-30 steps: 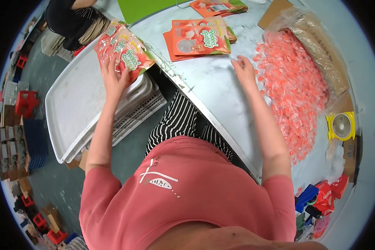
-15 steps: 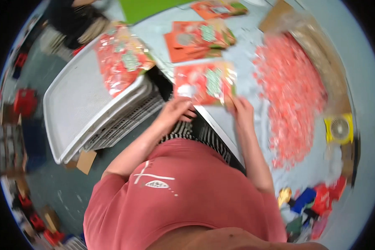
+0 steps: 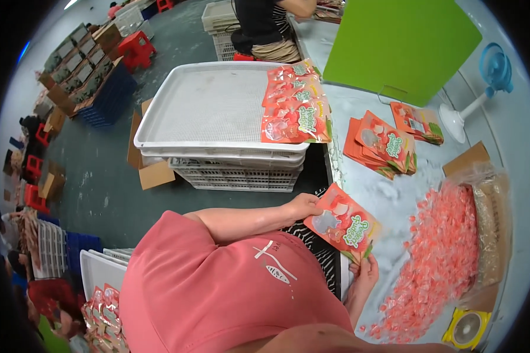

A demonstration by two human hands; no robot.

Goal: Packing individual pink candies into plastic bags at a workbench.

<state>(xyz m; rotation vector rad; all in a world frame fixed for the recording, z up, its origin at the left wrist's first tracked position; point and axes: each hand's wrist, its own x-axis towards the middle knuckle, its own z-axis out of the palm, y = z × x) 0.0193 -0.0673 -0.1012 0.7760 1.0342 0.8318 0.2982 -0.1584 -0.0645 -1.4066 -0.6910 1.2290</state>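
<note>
Between my hands is a flat orange-red candy pouch with a clear window and a green lower edge, tilted over the table's near edge. My left hand pinches its upper left corner. At the green end, my right hand grips the pouch, its fingers partly hidden behind it. Several similar pouches overlap in a row on the right side of a white mesh tray. Further pouches lie stacked on the table, and a smaller stack sits behind them. Pink wrapped candies form a large pile to the right.
The tray tops a stack of white crates beside the table. A green board, a blue fan and a cardboard box line the table's far side. A yellow-framed device lies near right. A seated person works beyond.
My view has swung left, showing more of the tray and floor. The pouch stays in both hands and now appears tilted, its green end toward my right hand.
</note>
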